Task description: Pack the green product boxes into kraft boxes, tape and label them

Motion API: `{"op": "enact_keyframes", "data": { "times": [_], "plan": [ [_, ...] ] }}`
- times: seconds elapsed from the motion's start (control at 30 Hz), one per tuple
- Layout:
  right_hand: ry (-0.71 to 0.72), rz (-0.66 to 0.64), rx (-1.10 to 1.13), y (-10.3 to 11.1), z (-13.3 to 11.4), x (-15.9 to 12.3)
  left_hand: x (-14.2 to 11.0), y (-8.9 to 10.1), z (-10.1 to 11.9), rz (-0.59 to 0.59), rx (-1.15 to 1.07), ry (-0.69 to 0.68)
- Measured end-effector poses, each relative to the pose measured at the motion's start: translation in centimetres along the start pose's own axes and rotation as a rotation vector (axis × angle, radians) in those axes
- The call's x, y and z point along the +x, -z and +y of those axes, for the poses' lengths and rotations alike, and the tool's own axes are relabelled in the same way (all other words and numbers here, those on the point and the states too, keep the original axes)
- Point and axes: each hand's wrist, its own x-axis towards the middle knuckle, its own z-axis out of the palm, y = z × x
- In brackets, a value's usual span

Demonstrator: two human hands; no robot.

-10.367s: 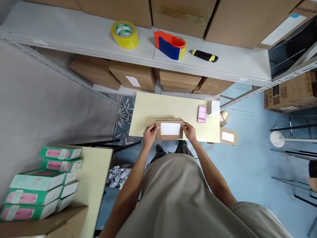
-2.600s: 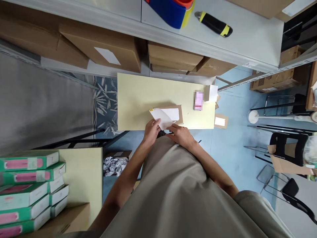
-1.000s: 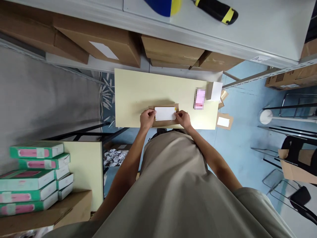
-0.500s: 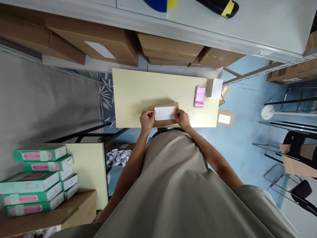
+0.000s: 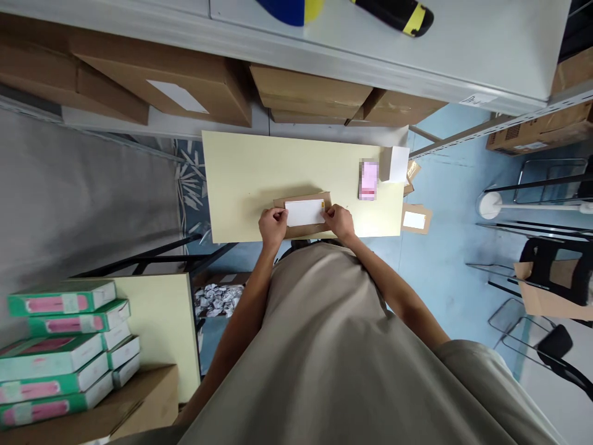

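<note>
A small brown cardboard box (image 5: 302, 232) lies near the front edge of the pale yellow table (image 5: 250, 167). Over its top is a white label (image 5: 304, 212) with a small yellow mark at its upper right end. My left hand (image 5: 273, 226) pinches the label's left end between thumb and finger. At the opposite end, my right hand (image 5: 339, 221) pinches the label near the yellow mark. Whether the label lies flat against the box or just above it, I cannot tell.
To the right on the table are a pink, blurred-out item (image 5: 369, 179) and a white box (image 5: 395, 164). Large cartons (image 5: 319, 86) fill the shelf behind. Green-and-white boxes (image 5: 60, 355) are stacked at lower left. A labelled cardboard piece (image 5: 416, 220) is beyond the table's right edge.
The whole view has shifted slightly, so the surroundings appear further left. Both hands keep their pinch on the white label, with hardly any movement over the box.
</note>
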Motion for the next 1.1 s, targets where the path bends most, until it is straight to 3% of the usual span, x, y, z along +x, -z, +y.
{"op": "enact_keyframes", "data": {
  "times": [0.1, 0.23, 0.5, 0.67, 0.8, 0.93, 1.1],
  "plan": [
    [0.219, 0.047, -0.138, -0.1, 0.2, -0.8, 0.0, 0.0, -0.1, -0.003, 0.006, -0.007],
    [0.584, -0.040, -0.221, -1.4, 0.4, -1.5, 0.1, 0.0, -0.1, -0.020, 0.000, -0.016],
    [0.770, -0.161, -0.229, -5.3, -3.0, -0.8, 0.8, 0.1, -0.3, -0.120, 0.009, -0.058],
    [0.764, -0.155, -0.245, -6.3, -5.0, -1.1, 0.1, 0.5, -0.6, -0.091, -0.049, -0.101],
    [0.749, -0.167, -0.268, -5.8, -4.6, -2.0, -0.3, 0.8, -0.9, -0.068, -0.095, -0.100],
    [0.746, -0.176, -0.325, -4.8, -2.1, -3.5, -0.5, 0.7, -1.4, -0.034, -0.119, -0.136],
    [0.477, -0.009, -0.324, -2.9, 2.7, -5.1, -1.2, 0.0, -1.9, 0.045, -0.169, -0.082]
  ]
}}
